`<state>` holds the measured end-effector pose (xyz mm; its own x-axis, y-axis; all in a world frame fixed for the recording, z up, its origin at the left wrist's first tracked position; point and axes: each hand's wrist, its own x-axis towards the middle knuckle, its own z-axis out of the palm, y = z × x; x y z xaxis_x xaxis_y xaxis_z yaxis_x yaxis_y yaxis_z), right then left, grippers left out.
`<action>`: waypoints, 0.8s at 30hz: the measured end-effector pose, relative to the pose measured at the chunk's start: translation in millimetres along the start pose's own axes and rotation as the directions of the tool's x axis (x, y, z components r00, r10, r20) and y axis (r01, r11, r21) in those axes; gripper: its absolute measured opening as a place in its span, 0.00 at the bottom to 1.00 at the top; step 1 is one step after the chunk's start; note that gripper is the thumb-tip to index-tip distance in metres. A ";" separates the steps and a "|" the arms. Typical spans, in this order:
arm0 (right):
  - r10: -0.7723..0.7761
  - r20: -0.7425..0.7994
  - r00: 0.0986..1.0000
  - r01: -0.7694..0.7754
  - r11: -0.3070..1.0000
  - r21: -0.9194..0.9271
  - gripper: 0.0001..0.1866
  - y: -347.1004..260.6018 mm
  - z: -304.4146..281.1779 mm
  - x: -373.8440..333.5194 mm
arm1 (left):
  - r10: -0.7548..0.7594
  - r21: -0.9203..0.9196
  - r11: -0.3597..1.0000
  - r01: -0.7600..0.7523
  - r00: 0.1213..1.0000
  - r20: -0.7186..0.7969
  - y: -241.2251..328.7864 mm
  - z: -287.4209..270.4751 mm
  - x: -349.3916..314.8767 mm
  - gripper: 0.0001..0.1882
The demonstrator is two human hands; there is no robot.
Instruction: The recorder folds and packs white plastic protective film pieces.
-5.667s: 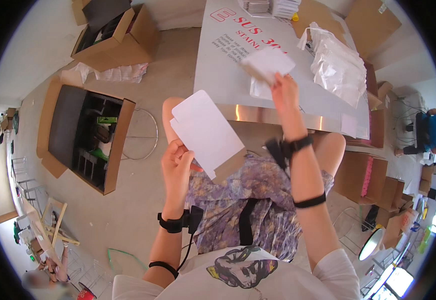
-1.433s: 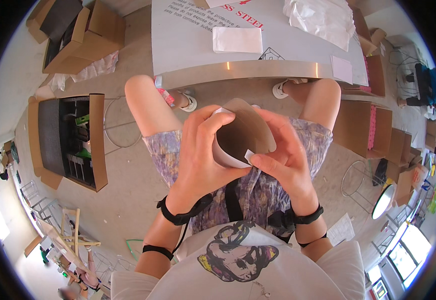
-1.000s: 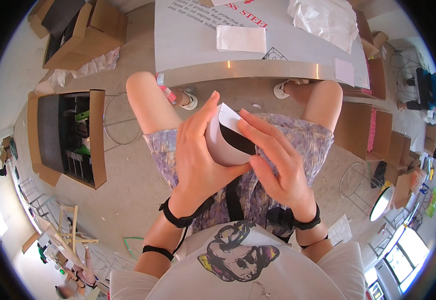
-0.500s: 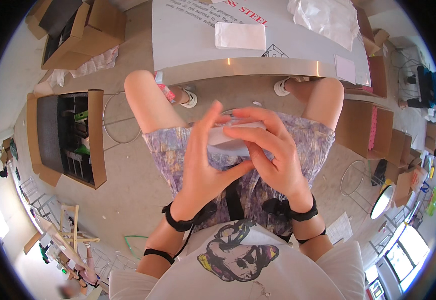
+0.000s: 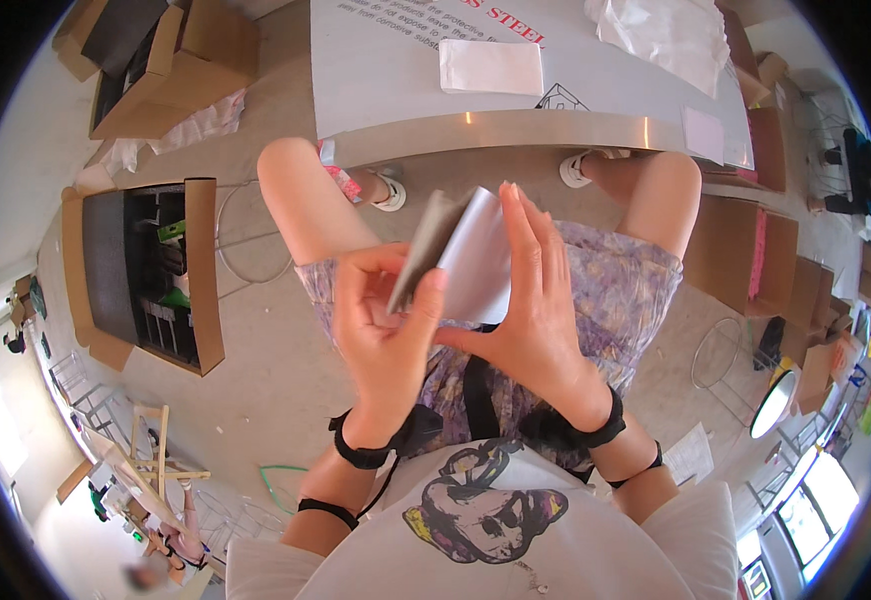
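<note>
Above my lap, a small stack of white paper sheets (image 5: 480, 262) stands tilted on edge between my hands. A greyish-brown flat part (image 5: 424, 252) leans away from its white side, with a narrow gap at the top; whether the two are joined is hidden. My left hand (image 5: 386, 310) is closed on the grey part, thumb in front and fingers behind. Along the right edge of the white side lie the long fingers of my right hand (image 5: 541, 310), with its thumb at the lower edge, gripping the stack.
Beyond my knees stands a grey-topped table (image 5: 386, 85) with a metal edge. On it lie a white paper pile (image 5: 492, 68), crumpled white wrapping (image 5: 661, 40) and a pale sheet (image 5: 704, 136). Open cardboard boxes (image 5: 206, 275) stand left; more boxes (image 5: 731, 250) are at right.
The stack has turned from lying flat to standing tilted, and its grey part now shows. My left fingers have closed on it, while my right fingers have straightened along its edge.
</note>
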<state>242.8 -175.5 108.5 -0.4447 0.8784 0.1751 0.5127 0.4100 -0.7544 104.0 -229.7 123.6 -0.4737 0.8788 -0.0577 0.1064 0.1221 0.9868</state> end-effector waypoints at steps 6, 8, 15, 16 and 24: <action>-0.066 0.085 0.994 0.058 0.995 0.086 0.63 8.2 -9.2 4.8 | -0.021 -0.029 0.999 0.027 0.979 0.201 22.0 0.7 8.3 0.26; -0.097 0.094 0.991 0.086 0.990 0.112 0.62 10.0 -14.5 1.9 | -0.062 -0.089 0.992 0.084 0.971 0.229 29.7 -7.8 17.0 0.28; -0.196 0.079 0.977 0.183 0.972 0.147 0.61 7.2 -11.7 0.2 | 0.100 0.244 0.948 -0.207 0.917 0.386 31.5 -15.4 28.9 0.15; -0.195 0.079 0.978 0.182 0.972 0.148 0.61 6.7 -12.6 0.4 | 0.156 0.292 0.911 -0.291 0.899 0.409 30.4 -16.3 28.6 0.15; -0.225 0.052 0.973 0.213 0.960 0.183 0.58 13.1 -17.3 -1.6 | -0.085 -0.020 0.995 0.100 0.921 0.379 35.2 -8.0 23.4 0.20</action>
<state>263.0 -167.3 109.2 -0.5863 0.7494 0.3077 0.2628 0.5353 -0.8028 89.7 -208.5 158.1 -0.1139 0.9743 -0.1945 0.0410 0.2002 0.9789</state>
